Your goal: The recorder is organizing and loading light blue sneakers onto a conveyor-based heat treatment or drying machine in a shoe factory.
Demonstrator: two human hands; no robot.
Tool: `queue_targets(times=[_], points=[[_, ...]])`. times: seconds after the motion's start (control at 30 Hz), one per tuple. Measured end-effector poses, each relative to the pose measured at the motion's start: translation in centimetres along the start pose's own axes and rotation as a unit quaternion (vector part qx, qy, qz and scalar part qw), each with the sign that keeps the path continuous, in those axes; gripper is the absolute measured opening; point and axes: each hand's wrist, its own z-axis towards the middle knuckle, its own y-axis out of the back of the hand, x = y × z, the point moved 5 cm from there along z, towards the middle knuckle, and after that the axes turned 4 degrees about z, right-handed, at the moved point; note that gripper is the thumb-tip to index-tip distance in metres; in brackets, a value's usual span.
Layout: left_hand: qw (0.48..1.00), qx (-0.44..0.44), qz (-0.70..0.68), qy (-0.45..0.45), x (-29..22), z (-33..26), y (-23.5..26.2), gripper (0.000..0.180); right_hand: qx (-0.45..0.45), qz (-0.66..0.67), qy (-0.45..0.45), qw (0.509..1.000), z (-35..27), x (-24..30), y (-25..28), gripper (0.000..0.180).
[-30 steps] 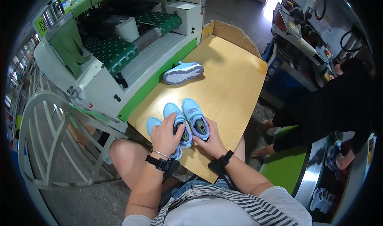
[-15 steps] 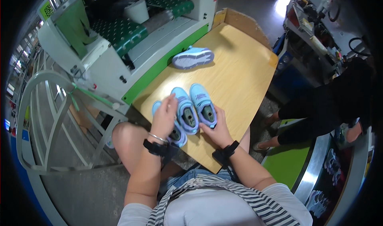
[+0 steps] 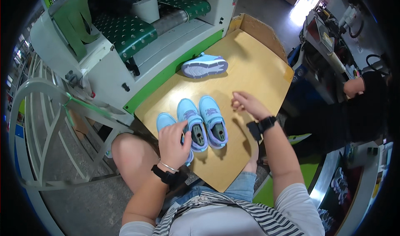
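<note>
Three light-blue sneakers with purple trim stand side by side on a wooden tabletop [image 3: 250, 65], toes pointing away from me. My left hand [image 3: 174, 142] lies over the left sneaker [image 3: 164, 120], covering much of it. Its thumb and fingers are apart, close against the middle sneaker [image 3: 188, 109]. Dark inserts show inside the middle sneaker and the right sneaker [image 3: 209, 107]. Right of them, my right hand [image 3: 250, 105] hovers above the table with curled fingers and nothing visible in them. Farther back, a fourth sneaker [image 3: 205, 67] lies on its side, sole toward me.
A machine with a green perforated belt [image 3: 137, 38] borders the table's far left. A cardboard edge [image 3: 264, 34] closes its back end. Curved metal railing [image 3: 46, 132] stands at left. At right, a person in dark clothes [image 3: 329, 125] is beside a rack with shoes [image 3: 339, 186].
My right hand has let go of the right sneaker and moved away to the right, its fingers curling. My left hand has shifted slightly down and stays at the left sneaker.
</note>
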Motion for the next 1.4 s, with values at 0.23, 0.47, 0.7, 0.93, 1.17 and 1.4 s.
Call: queue_targets(times=[0.23,0.47,0.7,0.93,1.17,1.4], points=[[0.999,-0.002,-0.036,0.003,0.0,1.0,0.1,0.026,-0.108,0.137,-0.121,0.977,15.8,2.1,6.5,0.084],[0.999,0.012,-0.037,0.034,0.3,0.7,0.2,0.026,-0.101,0.152,-0.037,0.982,16.3,4.6,1.3,0.071],[0.999,0.01,-0.025,0.04,0.6,0.6,-0.4,0.027,-0.294,0.033,0.227,0.928,3.9,0.4,2.3,0.087],[0.999,0.017,-0.019,0.024,0.7,0.4,-0.9,0.026,-0.252,-0.154,0.164,0.941,-12.2,-2.5,-5.0,0.079],[0.987,-0.042,-0.127,0.094,2.2,-2.2,-0.7,0.038,-0.235,-0.162,0.15,0.947,-14.2,-3.7,-7.7,0.085],[0.978,-0.026,-0.164,0.128,2.8,-7.5,1.5,0.059,-0.242,-0.064,0.178,0.952,-12.9,-3.9,-7.5,0.09]])
